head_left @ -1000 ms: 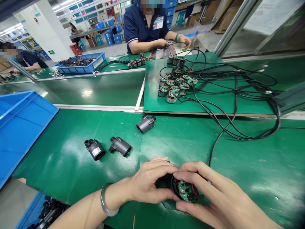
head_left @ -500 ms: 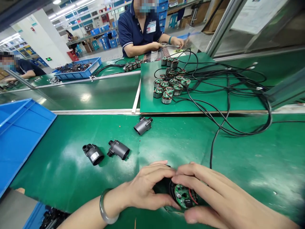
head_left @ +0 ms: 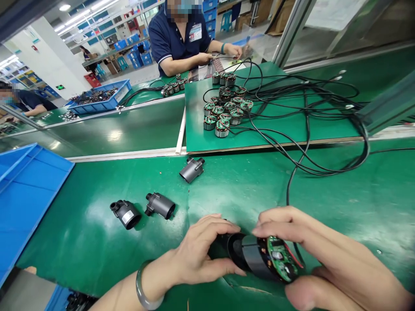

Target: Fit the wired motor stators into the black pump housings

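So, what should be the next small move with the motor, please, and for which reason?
Probably line up the motor squarely with the mouth of the black housing before pushing: it is mostly outside, and the dark interior shows beside it. The left grip holds the housing and the right grip the motor, so correcting looks easy.

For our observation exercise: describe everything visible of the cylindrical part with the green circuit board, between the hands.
The cylindrical part has a dark grey, metallic-looking side, copper-coloured bits near one end and, there, a green circuit board with small components and a red wire. It is tilted, board end rightward, its other end at the mouth of a black housing in the left hand. The right hand grips its board end, beside a black cable.
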Demonstrator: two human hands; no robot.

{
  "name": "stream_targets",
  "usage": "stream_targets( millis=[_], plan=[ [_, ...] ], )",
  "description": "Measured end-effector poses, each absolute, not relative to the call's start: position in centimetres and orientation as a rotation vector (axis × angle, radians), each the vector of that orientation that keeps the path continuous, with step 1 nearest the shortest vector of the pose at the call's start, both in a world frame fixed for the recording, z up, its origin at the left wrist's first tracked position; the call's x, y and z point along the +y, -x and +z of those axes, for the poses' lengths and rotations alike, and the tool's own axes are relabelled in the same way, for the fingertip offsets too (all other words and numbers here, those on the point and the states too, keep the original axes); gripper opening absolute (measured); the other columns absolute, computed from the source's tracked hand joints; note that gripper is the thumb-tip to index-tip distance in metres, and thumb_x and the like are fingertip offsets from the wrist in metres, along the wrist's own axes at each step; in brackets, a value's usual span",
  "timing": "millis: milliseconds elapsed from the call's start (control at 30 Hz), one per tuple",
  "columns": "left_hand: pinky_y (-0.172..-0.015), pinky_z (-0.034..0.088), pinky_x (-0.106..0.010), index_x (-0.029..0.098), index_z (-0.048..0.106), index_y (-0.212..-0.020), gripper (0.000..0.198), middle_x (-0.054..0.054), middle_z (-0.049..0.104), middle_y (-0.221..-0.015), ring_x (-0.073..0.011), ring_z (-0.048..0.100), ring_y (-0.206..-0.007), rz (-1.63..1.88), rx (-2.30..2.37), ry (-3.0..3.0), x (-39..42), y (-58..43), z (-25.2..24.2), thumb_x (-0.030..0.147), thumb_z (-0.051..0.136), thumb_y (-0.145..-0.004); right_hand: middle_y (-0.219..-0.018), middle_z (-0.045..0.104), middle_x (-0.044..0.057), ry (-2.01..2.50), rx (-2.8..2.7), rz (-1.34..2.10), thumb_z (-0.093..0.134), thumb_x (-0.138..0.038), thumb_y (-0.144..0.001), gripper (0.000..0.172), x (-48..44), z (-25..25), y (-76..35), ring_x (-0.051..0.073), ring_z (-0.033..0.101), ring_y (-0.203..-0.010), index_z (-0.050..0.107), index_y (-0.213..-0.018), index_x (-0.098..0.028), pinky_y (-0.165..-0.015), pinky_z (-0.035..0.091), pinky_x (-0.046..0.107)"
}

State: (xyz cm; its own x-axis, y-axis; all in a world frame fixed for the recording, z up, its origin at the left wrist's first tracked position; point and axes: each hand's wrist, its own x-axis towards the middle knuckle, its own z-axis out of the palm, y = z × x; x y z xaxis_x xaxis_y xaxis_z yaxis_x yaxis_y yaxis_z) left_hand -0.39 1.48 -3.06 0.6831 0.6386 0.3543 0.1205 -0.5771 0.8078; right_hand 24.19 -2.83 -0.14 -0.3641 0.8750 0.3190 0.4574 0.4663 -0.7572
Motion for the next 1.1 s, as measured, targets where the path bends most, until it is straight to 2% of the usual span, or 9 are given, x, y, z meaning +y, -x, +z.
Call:
stream_targets(
  millis=[200, 367, 500, 667, 800, 933, 1100],
  plan=[
    [-0.109, 0.052, -0.041, 0.016, 0.058, -0.126, 0.053, -0.011, 0.076, -0.109, -0.0222, 0.075, -0.1, 0.876, 0.607, -2.152, 1.5, 0.5, -3.1, 0.051, 0.072, -0.089, -0.115, 0.065, 0.007, 1.081, -2.193, 0.481, 0.049, -0.058, -0.101, 0.046, -3.4, -1.0, -22.8, 0.018, 0.07, -0.1, 0.052, -0.133, -0.025, -0.086, 0.059, 0.023],
    [-0.112, 0.051, -0.04, 0.014, 0.057, -0.131, 0.053, -0.011, 0.076, -0.111, -0.0208, 0.074, -0.105, 0.895, 0.565, -2.197, 1.6, 0.3, -3.1, 0.049, 0.07, -0.092, -0.115, 0.065, 0.009, 1.122, -2.284, 0.209, 0.039, -0.052, -0.107, 0.045, -3.5, -0.9, -22.4, 0.021, 0.065, -0.104, 0.055, -0.13, -0.016, -0.094, 0.052, 0.032],
    [-0.11, 0.052, -0.041, 0.015, 0.057, -0.131, 0.053, -0.012, 0.076, -0.112, -0.0217, 0.074, -0.106, 0.912, 0.571, -2.185, 1.5, 0.3, -3.2, 0.048, 0.071, -0.092, -0.104, 0.067, 0.007, 1.096, -2.274, 0.15, 0.036, -0.048, -0.109, 0.043, -3.4, -0.4, -22.1, 0.018, 0.064, -0.092, 0.057, -0.124, -0.013, -0.083, 0.05, 0.032],
    [-0.112, 0.05, -0.04, 0.013, 0.057, -0.128, 0.048, -0.012, 0.076, -0.112, -0.0208, 0.074, -0.106, 0.884, 0.525, -2.212, 1.4, 0.2, -2.9, 0.047, 0.066, -0.095, -0.105, 0.066, 0.009, 1.01, -2.339, 0.161, 0.037, -0.045, -0.109, 0.043, -3.2, -0.1, -22.3, 0.02, 0.065, -0.097, 0.057, -0.128, -0.012, -0.084, 0.051, 0.033],
    [-0.109, 0.053, -0.041, 0.013, 0.058, -0.128, 0.05, -0.013, 0.076, -0.109, -0.0223, 0.074, -0.104, 0.898, 0.551, -2.188, 1.5, 0.1, -3.0, 0.049, 0.067, -0.094, -0.097, 0.067, 0.008, 1.023, -2.349, 0.142, 0.032, -0.043, -0.11, 0.043, -3.1, 0.2, -22.3, 0.018, 0.067, -0.087, 0.056, -0.127, -0.011, -0.074, 0.053, 0.033],
    [-0.107, 0.054, -0.042, 0.013, 0.057, -0.13, 0.052, -0.014, 0.076, -0.109, -0.0229, 0.074, -0.104, 0.915, 0.525, -2.153, 1.5, 0.1, -3.2, 0.049, 0.067, -0.094, -0.099, 0.069, 0.009, 1.075, -2.361, 0.147, 0.029, -0.041, -0.111, 0.042, -3.3, 0.2, -22.2, 0.018, 0.069, -0.088, 0.054, -0.131, -0.014, -0.071, 0.055, 0.031],
    [-0.107, 0.055, -0.039, 0.014, 0.057, -0.128, 0.053, -0.012, 0.076, -0.107, -0.0218, 0.075, -0.1, 0.926, 0.591, -2.169, 1.5, 0.2, -3.3, 0.051, 0.07, -0.091, -0.103, 0.069, 0.012, 1.088, -2.354, 0.14, 0.027, -0.047, -0.11, 0.05, -3.1, 0.0, -22.1, 0.021, 0.07, -0.088, 0.052, -0.133, -0.01, -0.069, 0.057, 0.034]
  ],
)
